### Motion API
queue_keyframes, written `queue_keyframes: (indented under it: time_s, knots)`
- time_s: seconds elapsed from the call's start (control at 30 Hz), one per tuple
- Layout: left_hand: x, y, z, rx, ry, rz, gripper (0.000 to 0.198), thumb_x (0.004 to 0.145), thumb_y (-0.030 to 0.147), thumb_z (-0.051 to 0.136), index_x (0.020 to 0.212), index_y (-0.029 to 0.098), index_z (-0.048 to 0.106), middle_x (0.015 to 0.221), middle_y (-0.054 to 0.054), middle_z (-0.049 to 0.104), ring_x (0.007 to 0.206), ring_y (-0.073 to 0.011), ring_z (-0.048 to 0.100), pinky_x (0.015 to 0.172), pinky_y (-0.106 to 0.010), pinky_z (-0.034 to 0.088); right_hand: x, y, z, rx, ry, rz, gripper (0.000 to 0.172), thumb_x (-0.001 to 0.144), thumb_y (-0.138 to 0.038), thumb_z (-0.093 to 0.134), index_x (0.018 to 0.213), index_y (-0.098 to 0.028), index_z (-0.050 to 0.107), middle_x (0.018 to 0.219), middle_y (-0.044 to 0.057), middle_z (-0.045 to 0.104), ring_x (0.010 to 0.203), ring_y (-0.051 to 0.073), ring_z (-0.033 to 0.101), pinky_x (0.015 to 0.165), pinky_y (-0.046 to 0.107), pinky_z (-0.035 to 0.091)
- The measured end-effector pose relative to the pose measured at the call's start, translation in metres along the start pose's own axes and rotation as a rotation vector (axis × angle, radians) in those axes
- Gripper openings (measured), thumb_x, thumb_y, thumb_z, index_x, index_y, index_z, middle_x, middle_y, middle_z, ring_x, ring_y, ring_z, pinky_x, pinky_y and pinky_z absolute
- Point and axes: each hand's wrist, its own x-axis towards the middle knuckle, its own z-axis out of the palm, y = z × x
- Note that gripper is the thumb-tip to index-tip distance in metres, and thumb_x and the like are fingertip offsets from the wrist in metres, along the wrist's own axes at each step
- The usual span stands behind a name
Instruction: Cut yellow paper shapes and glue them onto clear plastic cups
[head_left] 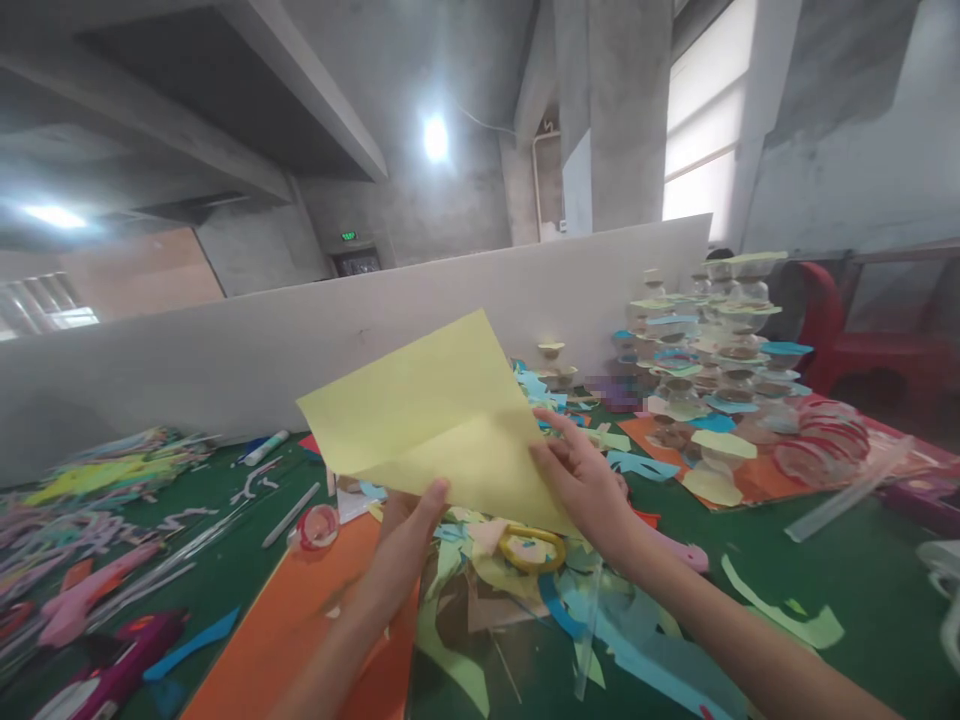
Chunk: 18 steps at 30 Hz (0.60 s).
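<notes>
While left fingers [431, 505] and right fingers [562, 455] grip a yellow sheet [420, 405], green sign [349, 237] beyond, lettering too small to read

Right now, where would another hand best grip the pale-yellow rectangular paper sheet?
Probably pinch the paper sheet by its leftmost corner, coming from the left: it juts free, while the left hand holds the near edge and the right hand the right edge.

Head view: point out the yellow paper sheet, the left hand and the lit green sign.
Yellow paper sheet [431, 415]: head view, middle of its face.
Left hand [407, 522]: head view, back of the hand, below the thumb.
Lit green sign [349, 236]: head view, middle of its panel.
</notes>
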Motion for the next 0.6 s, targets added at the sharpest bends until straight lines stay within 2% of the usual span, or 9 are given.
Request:
queue_keyframes:
  time_s: [0.13, 0.3, 0.47, 0.6]
  knots:
    - [-0.004, 0.012, 0.009, -0.107, 0.097, -0.005, 0.059, 0.062, 0.046, 0.085, 0.111, 0.017, 0.069, 0.104, -0.009, 0.077, 0.104, -0.0277, 0.07, 0.09, -0.034, 0.056, -0.005, -0.009, 0.002, -0.035, -0.049, -0.011, 0.03, 0.09, -0.049, 0.056, 0.105, -0.024, 0.063, 0.102, 0.005, 0.07, 0.091, 0.022, 0.065, 0.076, 0.032, 0.05]
    - [-0.008, 0.024, 0.012, -0.183, 0.158, 0.049, 0.048, 0.072, 0.034, 0.081, 0.116, 0.02, 0.069, 0.114, -0.004, 0.074, 0.112, -0.021, 0.066, 0.088, -0.021, 0.055, -0.01, -0.021, 0.008, -0.015, -0.063, 0.025, 0.029, 0.084, -0.051, 0.062, 0.091, -0.023, 0.066, 0.092, 0.004, 0.068, 0.082, 0.02, 0.063, 0.07, 0.03, 0.048]
    - [-0.01, 0.026, 0.016, -0.205, 0.083, 0.012, 0.045, 0.08, 0.03, 0.073, 0.124, 0.023, 0.064, 0.123, -0.004, 0.071, 0.115, -0.0231, 0.064, 0.092, -0.027, 0.056, -0.009, -0.019, 0.01, 0.05, -0.095, 0.125, 0.037, 0.079, -0.058, 0.064, 0.089, -0.022, 0.063, 0.079, 0.003, 0.067, 0.073, 0.02, 0.064, 0.063, 0.03, 0.049]
    - [-0.01, 0.023, 0.018, -0.202, 0.101, -0.088, 0.042, 0.081, 0.027, 0.069, 0.122, 0.02, 0.065, 0.126, -0.006, 0.069, 0.115, -0.0258, 0.065, 0.094, -0.032, 0.056, -0.007, -0.013, 0.007, 0.044, -0.085, 0.166, 0.04, 0.077, -0.061, 0.065, 0.08, -0.022, 0.056, 0.071, 0.0, 0.061, 0.064, 0.018, 0.059, 0.057, 0.03, 0.045]
